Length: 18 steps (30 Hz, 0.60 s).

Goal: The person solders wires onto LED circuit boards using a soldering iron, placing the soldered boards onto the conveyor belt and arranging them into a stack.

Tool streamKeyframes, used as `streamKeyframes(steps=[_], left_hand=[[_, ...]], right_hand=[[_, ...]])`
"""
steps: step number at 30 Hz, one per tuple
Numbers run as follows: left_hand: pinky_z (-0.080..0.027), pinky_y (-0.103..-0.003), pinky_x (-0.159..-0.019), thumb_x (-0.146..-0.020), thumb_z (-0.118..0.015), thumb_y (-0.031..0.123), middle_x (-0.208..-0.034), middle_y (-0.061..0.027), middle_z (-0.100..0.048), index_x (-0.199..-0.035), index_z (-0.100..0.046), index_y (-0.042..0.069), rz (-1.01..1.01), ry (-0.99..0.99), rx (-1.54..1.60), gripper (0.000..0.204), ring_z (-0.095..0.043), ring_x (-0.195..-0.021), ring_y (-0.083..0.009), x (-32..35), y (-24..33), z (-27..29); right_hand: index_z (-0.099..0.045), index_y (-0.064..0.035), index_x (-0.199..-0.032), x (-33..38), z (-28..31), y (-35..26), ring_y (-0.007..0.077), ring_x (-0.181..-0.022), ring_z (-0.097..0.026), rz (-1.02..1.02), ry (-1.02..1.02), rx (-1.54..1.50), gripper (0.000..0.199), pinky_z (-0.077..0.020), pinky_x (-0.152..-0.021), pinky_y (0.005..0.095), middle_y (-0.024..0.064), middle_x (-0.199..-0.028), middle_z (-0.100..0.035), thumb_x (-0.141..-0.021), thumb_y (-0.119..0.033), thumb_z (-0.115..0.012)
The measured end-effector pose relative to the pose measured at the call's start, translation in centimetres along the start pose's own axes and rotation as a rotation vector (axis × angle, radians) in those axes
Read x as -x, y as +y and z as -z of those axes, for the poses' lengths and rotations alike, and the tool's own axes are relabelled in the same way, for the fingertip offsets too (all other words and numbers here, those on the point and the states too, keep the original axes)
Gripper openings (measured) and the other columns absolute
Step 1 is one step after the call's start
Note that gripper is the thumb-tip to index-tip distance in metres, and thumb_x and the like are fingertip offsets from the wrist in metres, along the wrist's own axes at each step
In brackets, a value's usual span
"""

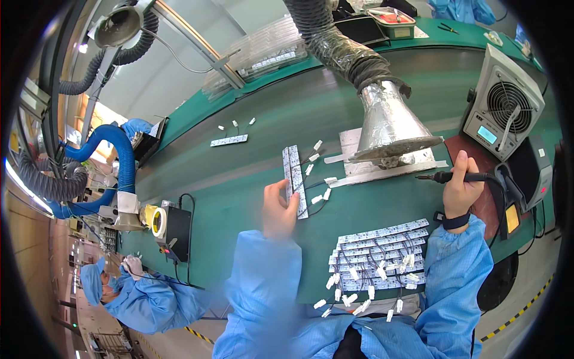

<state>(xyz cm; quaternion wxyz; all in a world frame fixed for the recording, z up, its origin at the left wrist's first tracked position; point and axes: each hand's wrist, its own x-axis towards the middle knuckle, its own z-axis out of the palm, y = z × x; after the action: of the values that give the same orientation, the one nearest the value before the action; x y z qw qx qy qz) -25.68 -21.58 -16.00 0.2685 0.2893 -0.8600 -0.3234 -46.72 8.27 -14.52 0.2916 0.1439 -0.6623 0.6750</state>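
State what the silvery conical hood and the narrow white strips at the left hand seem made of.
Silvery conical hood: probably metal, perhaps foil-wrapped; shiny, with creases and bright highlights. Narrow white strips: likely coated circuit board, seemingly matte; small dark parts and attached wires suggest it.

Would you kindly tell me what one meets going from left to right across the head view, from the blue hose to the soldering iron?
Blue hose → black box → single circuit strip → pair of circuit strips → soldering iron.

The loose sleeves are blue and the right wristband is black.
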Motion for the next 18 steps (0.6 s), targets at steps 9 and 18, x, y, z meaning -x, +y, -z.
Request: streamKeyframes(steps=[9,18], left_hand=[[-0.043,-0.025,-0.063,-0.083,-0.069,0.01,-0.107,-0.0033,-0.055,-0.118,-0.06,0.003,0.015,-0.011,-0.014,0.037,-0.045,-0.067,-0.0102,-0.03,0.1,0.2],[-0.043,-0.025,-0.062,-0.083,-0.069,0.01,-0.106,-0.0032,-0.055,-0.118,-0.06,0.003,0.03,-0.022,-0.039,0.037,-0.045,-0.067,-0.0103,-0.09,0.38,0.19]], right_hand=[[-0.044,-0.0036,-0.062,-0.09,-0.08,0.0,0.0036,-0.057,-0.033,-0.009,-0.012,0.019,0.043,-0.0249,-0.051,0.024,-0.0043,-0.058,-0.039,-0.099,-0.021,-0.056],[-0.046,-0.0036,-0.063,-0.04,-0.14,0.02,0.0035,-0.057,-0.034,-0.015,-0.017,0.036,0.042,-0.0252,-0.051,0.0238,-0.0043,-0.058,-0.04,-0.099,-0.021,-0.057]])
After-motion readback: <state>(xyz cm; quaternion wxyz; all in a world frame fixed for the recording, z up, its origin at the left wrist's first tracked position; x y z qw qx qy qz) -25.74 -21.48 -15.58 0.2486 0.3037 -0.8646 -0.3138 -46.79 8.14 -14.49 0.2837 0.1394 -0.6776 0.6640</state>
